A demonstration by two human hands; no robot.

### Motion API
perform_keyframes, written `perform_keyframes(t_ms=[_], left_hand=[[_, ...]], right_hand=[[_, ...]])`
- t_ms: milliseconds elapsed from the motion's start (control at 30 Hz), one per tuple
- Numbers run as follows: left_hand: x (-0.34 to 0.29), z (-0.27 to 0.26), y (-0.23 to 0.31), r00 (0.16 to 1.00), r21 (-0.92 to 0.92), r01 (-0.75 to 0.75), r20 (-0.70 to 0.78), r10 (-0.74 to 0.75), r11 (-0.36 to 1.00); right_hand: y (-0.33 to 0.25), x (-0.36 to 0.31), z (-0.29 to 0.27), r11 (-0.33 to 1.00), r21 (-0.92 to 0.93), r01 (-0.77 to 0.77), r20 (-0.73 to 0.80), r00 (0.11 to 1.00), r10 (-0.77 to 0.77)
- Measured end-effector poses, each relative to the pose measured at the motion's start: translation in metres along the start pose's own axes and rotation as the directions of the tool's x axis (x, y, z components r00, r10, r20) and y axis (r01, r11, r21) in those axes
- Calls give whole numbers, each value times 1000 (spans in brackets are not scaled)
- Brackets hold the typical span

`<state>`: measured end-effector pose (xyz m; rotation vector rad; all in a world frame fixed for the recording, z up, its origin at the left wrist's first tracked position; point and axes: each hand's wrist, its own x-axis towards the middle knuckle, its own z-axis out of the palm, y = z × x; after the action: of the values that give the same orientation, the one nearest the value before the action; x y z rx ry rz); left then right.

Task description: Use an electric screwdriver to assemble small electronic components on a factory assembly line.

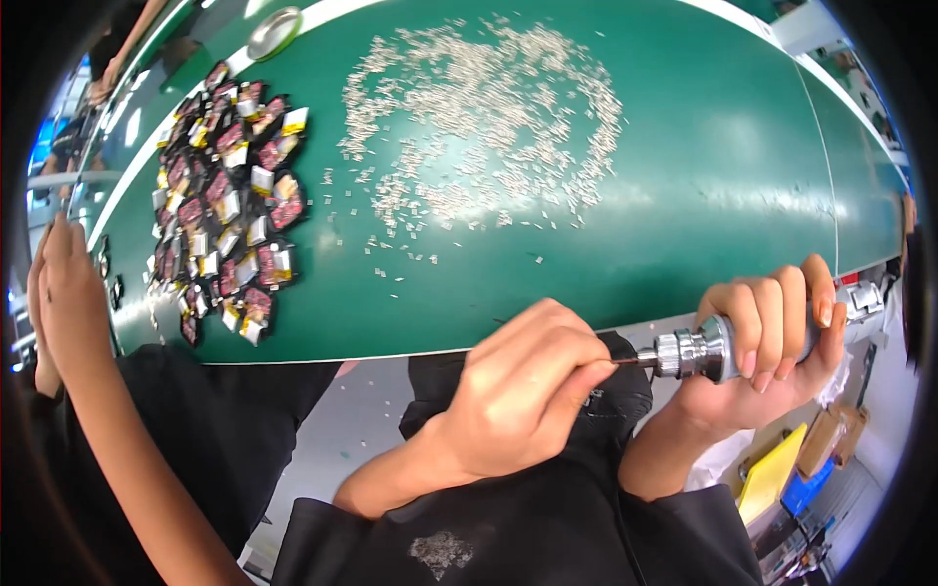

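Note:
My right hand [772, 337] wraps round a silver cylindrical power screwdriver [696, 352], held level in front of my chest, its front end towards the left. From its ribbed collar a thin dark bit [637, 361] sticks out. My left hand [523, 391] is closed, thumb and forefinger pinching at the tip of this bit. Whether a small part also sits between those fingertips is hidden. Both hands are just off the near edge of the green table [449, 298].
Many tiny pale metal pieces [489, 107] lie scattered on the table. Left of them is a heap of small black parts [230, 195] with silver and yellow bits. A round dish [275, 34] stands behind. Another person's hands [63, 283] are at the far left. Boxes [826, 439] stand lower right.

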<state>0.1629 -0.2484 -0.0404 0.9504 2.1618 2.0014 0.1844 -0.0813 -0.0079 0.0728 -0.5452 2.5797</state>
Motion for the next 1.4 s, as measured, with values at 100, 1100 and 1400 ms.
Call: perform_keyframes(t_ms=[100, 1100, 1400], left_hand=[[-1, 1, 0, 1000, 35, -28, 8, 27, 999], [2, -99, -4, 980, 954, 197, -197, -24, 225], [21, -94, 0, 974, 902, 206, -226, 9, 379]], right_hand=[[-1, 0, -1, 999, 32, -2, 0, 1000, 2], [-9, 16, -51, 996, 87, -9, -41, 999, 13], [-11, 15, -55, 996, 87, -20, -12, 1000, 21]])
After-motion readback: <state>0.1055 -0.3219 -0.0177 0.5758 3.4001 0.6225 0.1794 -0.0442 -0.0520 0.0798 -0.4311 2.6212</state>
